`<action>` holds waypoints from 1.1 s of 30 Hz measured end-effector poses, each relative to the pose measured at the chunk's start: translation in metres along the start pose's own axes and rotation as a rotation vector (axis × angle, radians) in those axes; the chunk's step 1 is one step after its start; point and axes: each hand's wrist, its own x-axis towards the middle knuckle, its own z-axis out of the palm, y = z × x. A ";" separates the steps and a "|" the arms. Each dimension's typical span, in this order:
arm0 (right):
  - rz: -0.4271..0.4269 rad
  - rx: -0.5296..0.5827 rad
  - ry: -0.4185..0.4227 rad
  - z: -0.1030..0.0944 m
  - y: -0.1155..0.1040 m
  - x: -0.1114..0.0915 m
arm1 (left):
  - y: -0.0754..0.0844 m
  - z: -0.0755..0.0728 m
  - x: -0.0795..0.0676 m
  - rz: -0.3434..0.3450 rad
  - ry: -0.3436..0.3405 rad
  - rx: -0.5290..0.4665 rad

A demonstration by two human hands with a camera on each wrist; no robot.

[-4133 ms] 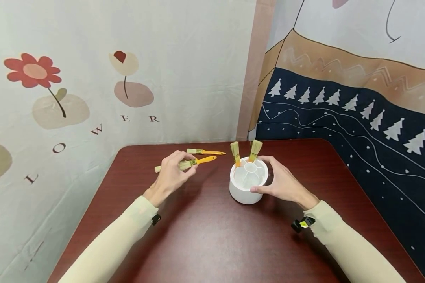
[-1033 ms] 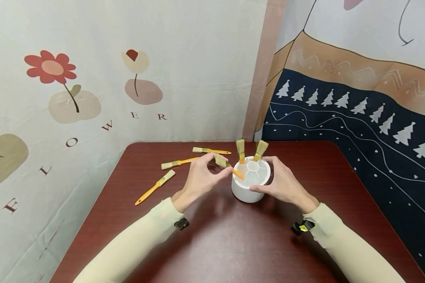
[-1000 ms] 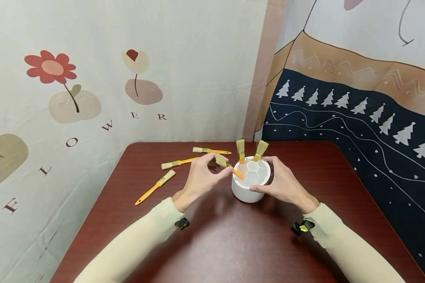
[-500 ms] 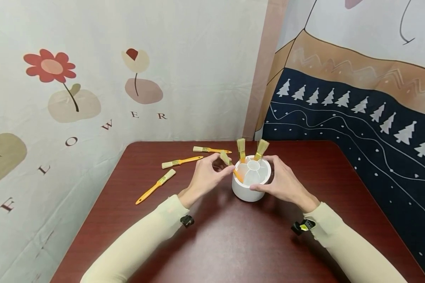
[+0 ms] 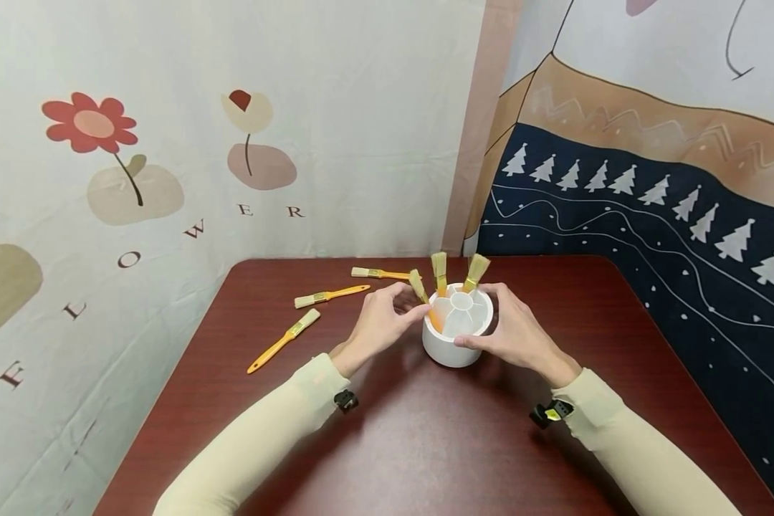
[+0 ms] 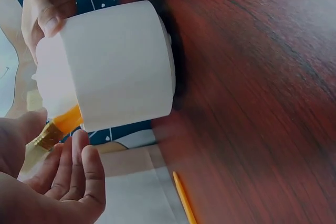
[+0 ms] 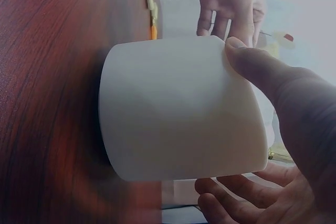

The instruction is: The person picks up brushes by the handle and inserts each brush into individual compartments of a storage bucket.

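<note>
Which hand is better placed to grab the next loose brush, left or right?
Probably the left hand: it is nearer the three loose brushes, which lie on its side of the white container. The right hand grips that container from the opposite side.

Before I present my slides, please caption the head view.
Right hand gripping a white divided holder, left hand at one of three brushes in it; three more lie on the table.
</note>
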 end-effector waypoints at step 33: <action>0.062 -0.017 0.051 0.009 -0.012 -0.007 | -0.063 -0.096 -0.047 -0.125 0.051 0.317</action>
